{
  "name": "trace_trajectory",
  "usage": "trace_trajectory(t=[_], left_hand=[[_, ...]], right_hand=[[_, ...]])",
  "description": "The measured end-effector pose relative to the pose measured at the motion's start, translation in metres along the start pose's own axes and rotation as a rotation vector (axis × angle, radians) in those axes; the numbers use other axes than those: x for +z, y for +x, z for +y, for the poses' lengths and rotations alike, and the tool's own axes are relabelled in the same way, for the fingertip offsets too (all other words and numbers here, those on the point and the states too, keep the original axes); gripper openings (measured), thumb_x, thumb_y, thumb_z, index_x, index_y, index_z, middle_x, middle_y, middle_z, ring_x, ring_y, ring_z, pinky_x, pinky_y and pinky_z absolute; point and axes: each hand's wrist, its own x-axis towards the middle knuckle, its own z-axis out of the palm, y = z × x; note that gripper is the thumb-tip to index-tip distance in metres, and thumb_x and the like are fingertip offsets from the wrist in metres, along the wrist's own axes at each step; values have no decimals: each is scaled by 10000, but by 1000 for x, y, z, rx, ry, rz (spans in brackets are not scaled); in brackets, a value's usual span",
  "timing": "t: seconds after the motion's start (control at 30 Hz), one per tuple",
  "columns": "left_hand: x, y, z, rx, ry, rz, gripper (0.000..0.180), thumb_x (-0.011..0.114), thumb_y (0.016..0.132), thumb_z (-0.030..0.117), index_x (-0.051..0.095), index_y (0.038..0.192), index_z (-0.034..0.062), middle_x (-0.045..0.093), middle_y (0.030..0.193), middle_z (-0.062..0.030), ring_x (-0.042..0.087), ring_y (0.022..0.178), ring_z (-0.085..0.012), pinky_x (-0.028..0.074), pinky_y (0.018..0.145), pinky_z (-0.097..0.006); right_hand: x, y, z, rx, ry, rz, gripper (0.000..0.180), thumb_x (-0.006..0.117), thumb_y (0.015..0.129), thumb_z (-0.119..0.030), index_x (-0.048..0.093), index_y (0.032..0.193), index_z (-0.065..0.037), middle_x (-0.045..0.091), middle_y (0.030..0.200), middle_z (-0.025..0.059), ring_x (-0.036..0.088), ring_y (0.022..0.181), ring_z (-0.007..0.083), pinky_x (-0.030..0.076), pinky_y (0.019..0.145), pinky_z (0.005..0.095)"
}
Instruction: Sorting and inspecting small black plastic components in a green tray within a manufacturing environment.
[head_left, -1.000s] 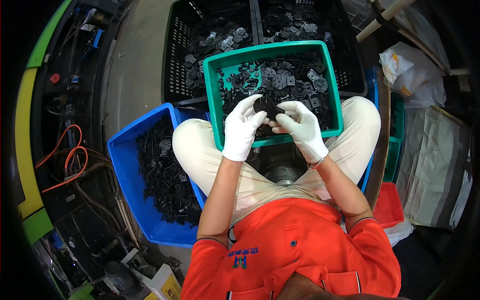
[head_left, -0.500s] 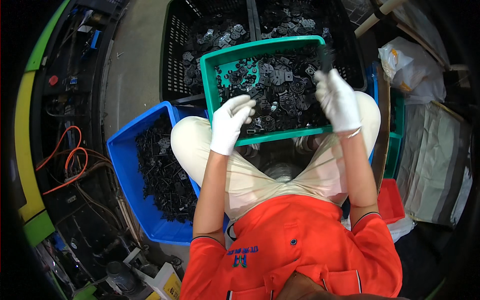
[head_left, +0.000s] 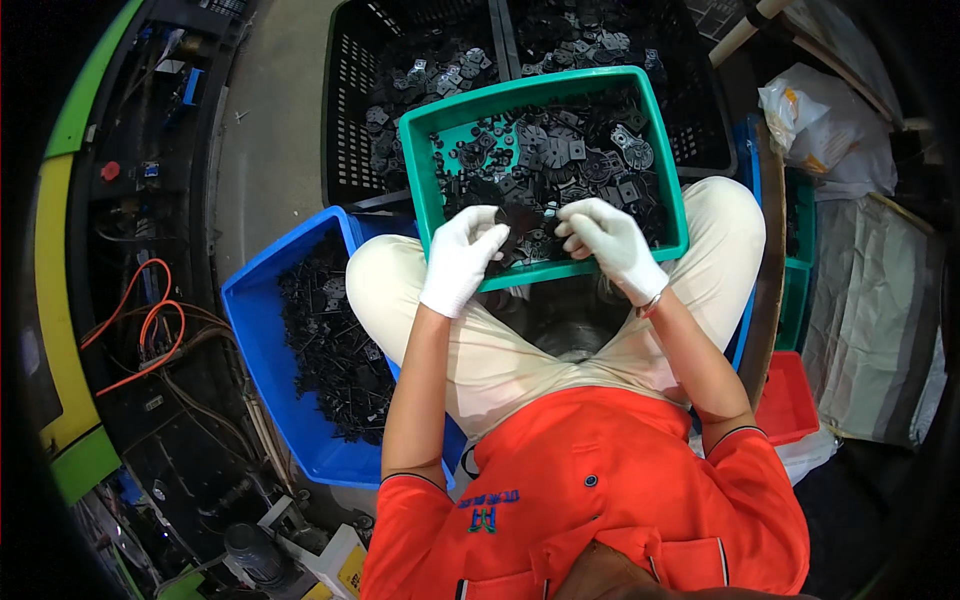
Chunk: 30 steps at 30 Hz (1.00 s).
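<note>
A green tray [head_left: 425, 200] rests across my knees, filled with small black and grey metal parts [head_left: 555, 150]. Over its near left corner, my left hand [head_left: 460, 265], in a white glove, has thumb and fingers closed at the edge of a dark flat part [head_left: 519, 219], whose outline is blurred. My right hand [head_left: 618, 250], gloved too, hovers at the near rim with its fingers bent together. Whatever lies between those fingers is too dark and small to make out. A small gap separates the hands.
Beyond the tray stand black crates [head_left: 345, 110] of similar parts. A tilted blue bin [head_left: 255, 330] of dark pieces is at my left, beside machinery with an orange hose [head_left: 170, 315]. On my right are a red container [head_left: 788, 400], a plastic bag [head_left: 835, 130] and a grey sack [head_left: 860, 310].
My right hand has come from the tray's right rim, where it held a blurred dark part, leftward and nearer me. The left hand has barely moved.
</note>
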Motion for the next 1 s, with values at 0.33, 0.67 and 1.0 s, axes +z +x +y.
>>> trace_trajectory(t=[0.33, 0.67, 1.0], left_hand=[[18, -5, 4, -2, -506, 65, 234, 607, 850, 105, 577, 1053, -7, 619, 898, -35, 539, 712, -68, 432, 583, -194], [25, -11, 11, 16, -569, 42, 268, 639, 825, 120, 581, 1055, -4, 628, 864, -28, 566, 745, -64, 450, 624, -192], [31, -14, 16, 65, -476, 65, 352, 606, 806, 29, 529, 1144, -28, 599, 1047, -109, 583, 877, -135, 474, 794, -256]], right_hand=[[34, -7, -17, 52, 58, -89, 237, 580, 858, -149, 541, 1026, 12, 611, 874, 60, 592, 753, 98, 492, 672, 233], [36, -9, -18, 68, 208, -17, 193, 554, 879, -151, 542, 972, 18, 622, 817, 70, 593, 685, 102, 492, 609, 232], [35, -6, -14, 44, 176, -35, 189, 524, 898, -161, 550, 973, 11, 623, 808, 69, 577, 660, 92, 476, 593, 219]])
